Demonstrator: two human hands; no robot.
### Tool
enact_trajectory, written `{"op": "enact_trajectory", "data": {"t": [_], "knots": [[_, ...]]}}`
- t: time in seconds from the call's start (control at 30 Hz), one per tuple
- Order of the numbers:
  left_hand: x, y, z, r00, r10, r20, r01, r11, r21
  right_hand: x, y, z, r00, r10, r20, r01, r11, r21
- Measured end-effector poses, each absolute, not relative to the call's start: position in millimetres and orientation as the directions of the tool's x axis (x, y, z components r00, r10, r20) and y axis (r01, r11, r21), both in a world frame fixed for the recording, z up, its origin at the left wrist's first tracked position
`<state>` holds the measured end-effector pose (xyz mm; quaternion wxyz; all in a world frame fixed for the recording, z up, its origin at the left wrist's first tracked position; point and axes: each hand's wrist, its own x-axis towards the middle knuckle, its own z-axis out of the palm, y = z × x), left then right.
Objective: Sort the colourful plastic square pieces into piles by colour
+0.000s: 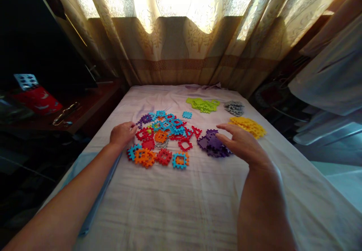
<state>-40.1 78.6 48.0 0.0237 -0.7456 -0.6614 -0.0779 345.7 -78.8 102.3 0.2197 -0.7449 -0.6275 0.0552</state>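
Observation:
At the left edge of a mixed heap of red, blue and orange interlocking plastic tiles (161, 136) is my left hand (123, 133). Its fingers are curled together right beside a purple tile (146, 119); what lies between the fingertips is hidden. My right hand (240, 141) hovers at the right side of a pile of purple tiles (213, 144), thumb and fingers apart and nothing visible between them. A single blue tile (187, 115) lies apart behind the mixed heap.
Farther back are piles of lime-green tiles (202, 104), grey tiles (233, 108) and yellow tiles (249, 127). All lie on a pale bedsheet (181, 202). A blue folded item (96, 202) is under my left forearm. A patterned curtain (181, 43) hangs behind; a dark wooden surface (85, 109) stands left.

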Motion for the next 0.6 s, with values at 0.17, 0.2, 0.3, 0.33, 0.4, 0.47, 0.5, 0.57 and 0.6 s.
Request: {"op": "enact_trajectory", "data": {"t": [0.17,0.2,0.3,0.33,0.4,0.47,0.5,0.57,0.6], "knots": [[-38,121,40,0.052,0.996,0.072,0.995,-0.058,0.08,363,-82,98,0.339,0.901,0.272,0.865,-0.184,-0.467],[-38,128,38,0.036,0.999,0.039,0.995,-0.039,0.089,365,-82,98,0.349,0.895,0.279,0.859,-0.186,-0.477],[-40,140,33,0.02,1.0,-0.003,0.991,-0.019,0.135,365,-81,99,0.353,0.897,0.268,0.852,-0.189,-0.489],[-41,142,32,0.021,1.0,0.002,0.988,-0.021,0.151,364,-81,100,0.351,0.9,0.257,0.85,-0.191,-0.491],[-42,144,31,0.012,1.0,0.012,0.979,-0.014,0.204,361,-80,101,0.346,0.905,0.248,0.846,-0.187,-0.5],[-44,146,30,-0.019,1.0,0.011,0.955,0.015,0.297,359,-79,102,0.336,0.906,0.259,0.845,-0.169,-0.507],[-44,147,29,-0.033,0.999,0.007,0.938,0.029,0.345,359,-79,102,0.33,0.906,0.266,0.847,-0.159,-0.508],[-45,149,28,-0.04,0.999,0.014,0.905,0.03,0.425,357,-79,101,0.321,0.907,0.274,0.851,-0.149,-0.503],[-45,149,28,-0.033,0.999,0.037,0.888,0.012,0.46,357,-79,101,0.319,0.907,0.276,0.853,-0.148,-0.501]]}}
